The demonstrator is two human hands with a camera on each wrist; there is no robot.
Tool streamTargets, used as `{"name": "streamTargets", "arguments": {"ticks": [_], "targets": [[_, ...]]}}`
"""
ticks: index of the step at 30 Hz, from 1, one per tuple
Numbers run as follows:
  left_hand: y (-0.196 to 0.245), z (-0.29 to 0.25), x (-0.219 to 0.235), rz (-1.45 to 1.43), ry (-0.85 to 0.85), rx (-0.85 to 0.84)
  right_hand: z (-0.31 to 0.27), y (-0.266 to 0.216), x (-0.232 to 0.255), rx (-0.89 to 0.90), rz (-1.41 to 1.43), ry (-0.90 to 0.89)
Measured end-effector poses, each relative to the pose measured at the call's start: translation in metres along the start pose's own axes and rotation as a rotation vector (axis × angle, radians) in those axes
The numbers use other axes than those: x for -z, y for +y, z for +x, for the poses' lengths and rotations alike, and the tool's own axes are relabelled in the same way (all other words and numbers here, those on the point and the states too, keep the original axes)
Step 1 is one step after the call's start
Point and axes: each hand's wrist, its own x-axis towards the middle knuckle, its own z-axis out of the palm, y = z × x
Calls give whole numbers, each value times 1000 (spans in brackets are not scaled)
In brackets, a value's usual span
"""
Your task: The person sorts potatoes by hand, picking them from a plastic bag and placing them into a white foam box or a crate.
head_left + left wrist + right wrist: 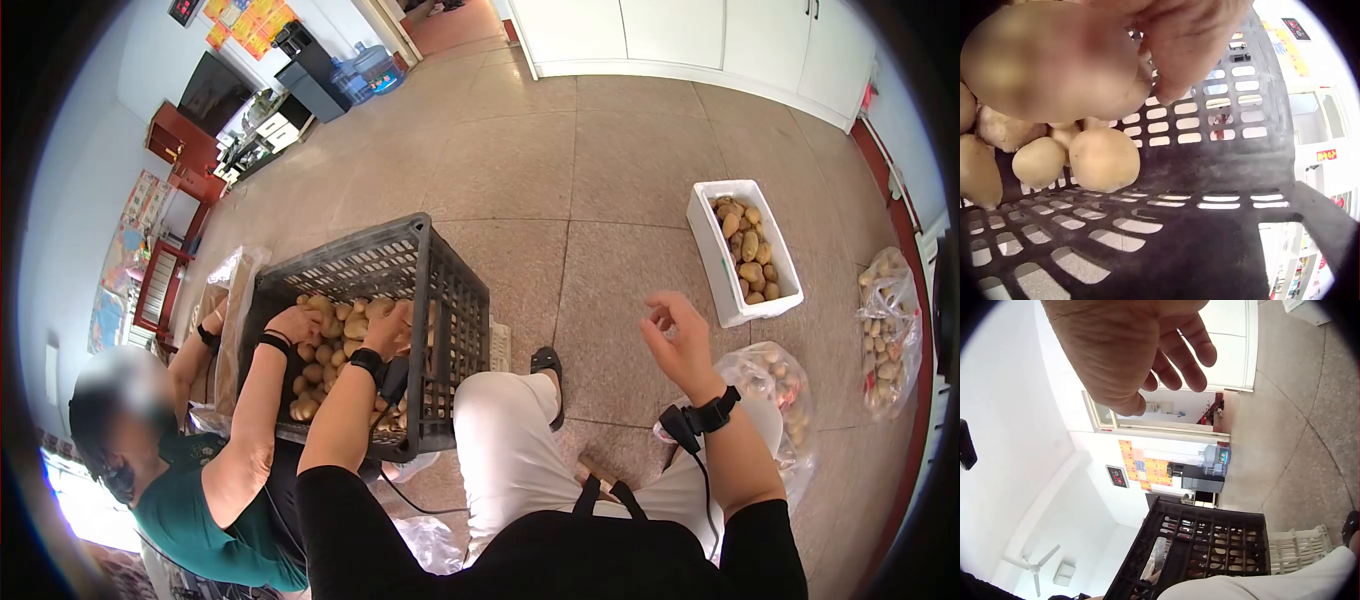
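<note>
Inside the crate (458, 318), the left hand (391, 330) holds a potato (1060, 72); outside, the right hand (680, 345) hovers relaxed.

Okay so I'm counting one black crate (425, 300) and one white foam box (765, 308), both holding potatoes (320, 375), and those are lying too deep to tally. Two clear potato bags (888, 345) are sitting over on the right. Two hands are reaching into the crate: the wearer's left hand (395, 327) plus one other person's hand (298, 324). Two water jugs (377, 68) are standing way back, and one pale crate (500, 347) is peeking out.
</note>
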Motion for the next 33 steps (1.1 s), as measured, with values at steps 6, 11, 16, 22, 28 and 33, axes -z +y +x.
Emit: {"name": "streamTargets", "arguments": {"ticks": [6,11,16,22,28,33], "targets": [[40,5,26,168,342,-487,-3,-2,2,23,-27,-2],[119,-90,26,-71,437,-753,-7,-1,1,12,-67,-6],[171,-245,-41,-44,378,-1122,-11,13,0,-27,-122,-38],[138,-280,-171,-156,-205,-1095,-2,-18,26,-8,192,286],[134,-193,-224,-146,-327,-795,-57,-27,136,-97,613,736],[133,-150,-238,-152,-390,-689,-198,47,183,-789,563,999]]}}
